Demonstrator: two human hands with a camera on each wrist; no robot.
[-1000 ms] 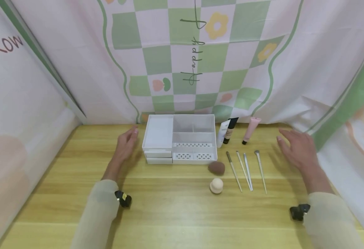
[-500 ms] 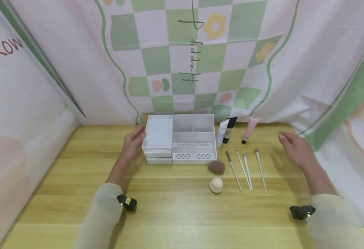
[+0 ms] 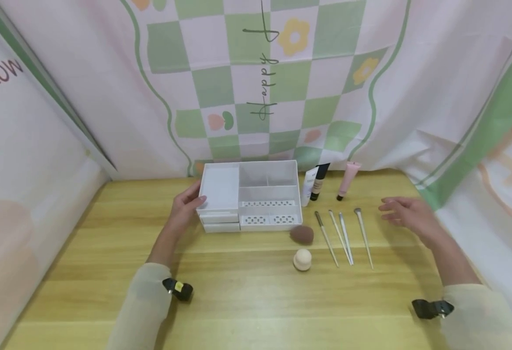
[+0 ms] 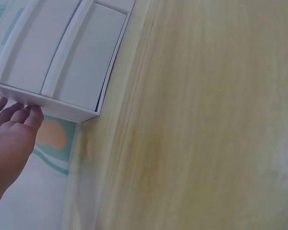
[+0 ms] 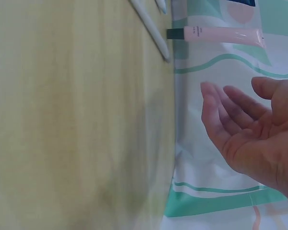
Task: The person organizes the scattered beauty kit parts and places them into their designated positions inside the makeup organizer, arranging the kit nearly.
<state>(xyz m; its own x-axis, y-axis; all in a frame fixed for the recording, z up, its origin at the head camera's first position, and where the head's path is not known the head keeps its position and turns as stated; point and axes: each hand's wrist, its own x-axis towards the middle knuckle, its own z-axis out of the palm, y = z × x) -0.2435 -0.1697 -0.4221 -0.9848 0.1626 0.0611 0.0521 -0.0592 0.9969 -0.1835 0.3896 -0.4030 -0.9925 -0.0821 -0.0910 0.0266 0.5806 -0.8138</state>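
Two hands noted: my left hand (image 3: 185, 208) touches the white organizer's (image 3: 249, 194) left wall, grip relaxed; my right hand (image 3: 406, 216) hovers spread, empty, right of it. Steadying step, I judge; next needs a brush (image 3: 363, 237) pinched.

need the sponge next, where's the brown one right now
In the head view the brown sponge lies on the table at the organizer's front right corner, just behind the beige sponge.
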